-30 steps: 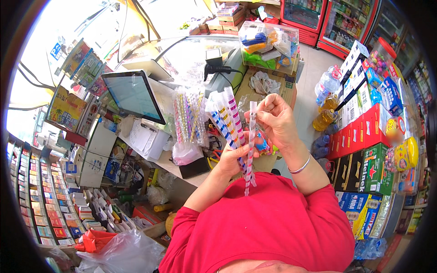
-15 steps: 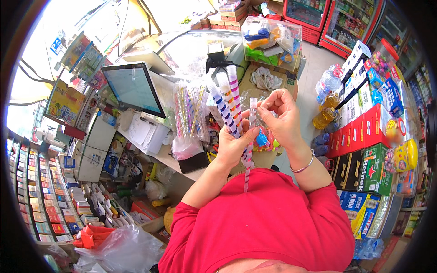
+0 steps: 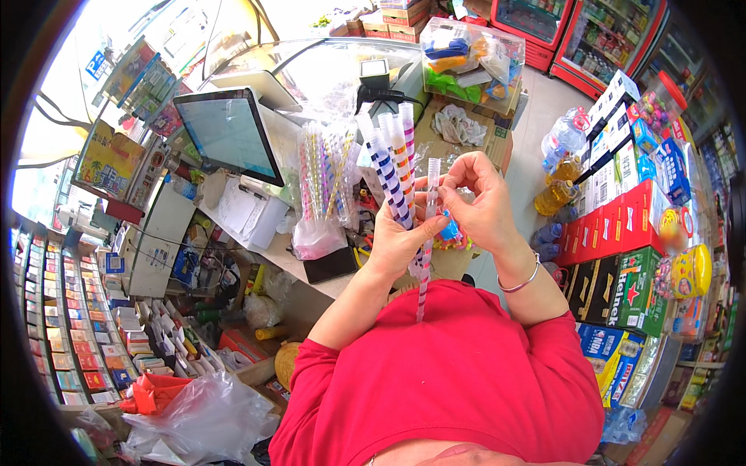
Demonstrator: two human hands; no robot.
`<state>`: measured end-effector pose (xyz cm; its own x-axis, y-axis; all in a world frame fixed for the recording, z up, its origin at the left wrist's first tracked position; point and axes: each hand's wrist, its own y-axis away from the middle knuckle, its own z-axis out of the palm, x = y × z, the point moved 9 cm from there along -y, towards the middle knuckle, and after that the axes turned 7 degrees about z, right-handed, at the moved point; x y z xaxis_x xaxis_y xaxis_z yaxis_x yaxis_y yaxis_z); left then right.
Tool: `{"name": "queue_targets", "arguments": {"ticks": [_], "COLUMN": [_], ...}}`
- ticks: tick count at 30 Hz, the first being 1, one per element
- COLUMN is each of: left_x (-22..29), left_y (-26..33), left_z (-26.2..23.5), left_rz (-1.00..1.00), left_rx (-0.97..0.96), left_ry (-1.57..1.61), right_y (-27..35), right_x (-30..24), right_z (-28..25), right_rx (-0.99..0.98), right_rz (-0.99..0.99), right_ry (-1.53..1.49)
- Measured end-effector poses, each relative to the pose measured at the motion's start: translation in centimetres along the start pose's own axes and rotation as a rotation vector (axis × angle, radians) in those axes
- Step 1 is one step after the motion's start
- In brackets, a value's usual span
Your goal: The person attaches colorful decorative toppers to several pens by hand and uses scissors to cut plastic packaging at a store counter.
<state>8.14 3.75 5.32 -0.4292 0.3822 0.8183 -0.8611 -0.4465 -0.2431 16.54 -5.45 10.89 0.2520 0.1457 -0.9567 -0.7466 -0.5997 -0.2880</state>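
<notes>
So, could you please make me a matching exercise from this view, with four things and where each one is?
Things:
1. Striped tubes
2. Bracelet
3. Monitor
4. Red-lidded jar

Places:
A. Around the wrist of the right hand
B. Among the goods on the far right
C. Bundled in the left hand
D. On the picture's left side, dark-framed

Pairs: 1-C, 2-A, 3-D, 4-B

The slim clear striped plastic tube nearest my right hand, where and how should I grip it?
Likely best pinched near the top: the slim clear striped plastic tube is straight, its upper end apart from the bundle of striped plastic tubes. Come from the right side, since the left hand holds it lower down.
</notes>
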Motion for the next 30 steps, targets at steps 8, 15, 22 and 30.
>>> {"name": "queue_targets", "arguments": {"ticks": [8,15,22,30], "left_x": [-1.3,-2.7,-2.1,-1.4], "left_y": [0.7,1.1,1.2,1.4], "left_z": [-0.6,-2.8,-2.3,-1.8], "left_rz": [-0.097,-0.117,-0.122,-0.062], "left_rx": [-0.068,0.037,0.059,0.052], "left_ry": [-0.053,-0.102,0.01,0.01], "right_y": [-0.1,1.3,0.3,-0.3], "right_x": [0.1,-2.4,-1.8,-0.4], "right_z": [-0.5,1.0,-0.8,-0.5], "right_rx": [0.013,-0.038,0.054,0.058], "right_rz": [0.036,-0.14,-0.093,-0.036], "right_ry": [-0.139,0.286,0.149,0.025]}}
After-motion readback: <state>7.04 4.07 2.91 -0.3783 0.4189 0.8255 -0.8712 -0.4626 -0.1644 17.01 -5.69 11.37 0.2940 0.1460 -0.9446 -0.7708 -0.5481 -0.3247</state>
